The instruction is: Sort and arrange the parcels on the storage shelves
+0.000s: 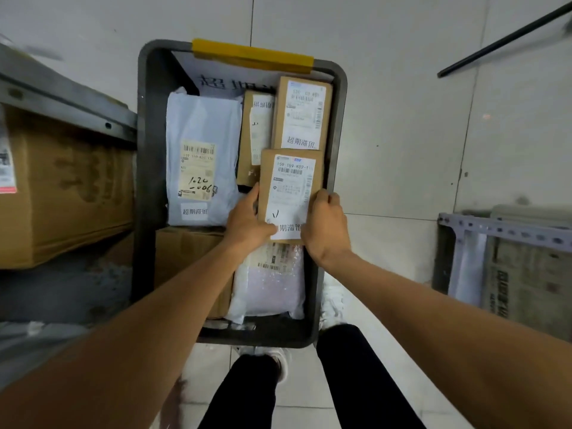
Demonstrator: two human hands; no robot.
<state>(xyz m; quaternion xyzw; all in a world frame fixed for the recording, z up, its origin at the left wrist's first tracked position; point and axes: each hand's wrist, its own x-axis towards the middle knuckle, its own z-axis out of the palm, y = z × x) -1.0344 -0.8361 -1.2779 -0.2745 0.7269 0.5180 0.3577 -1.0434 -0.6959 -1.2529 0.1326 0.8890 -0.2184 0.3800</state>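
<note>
Parcel (291, 184): we see long axis near-far, over crate (145, 150).
Left grip (247, 219): clamped on its left edge.
Right grip (325, 226): clamped on right edge.
Left shelf (62, 97): just beside crate.

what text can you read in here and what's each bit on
"159-159-K02-1": label on the nearest brown cardboard box
"超期滞留": sticker on the far-right brown cardboard box
"超期滞留": sticker on the white plastic mailer bag
"1020 -006": handwritten on that bag's label
"超期": white paper sheet at the back of the dark grey plastic crate
Other print and barcodes: too blurred to read
</note>
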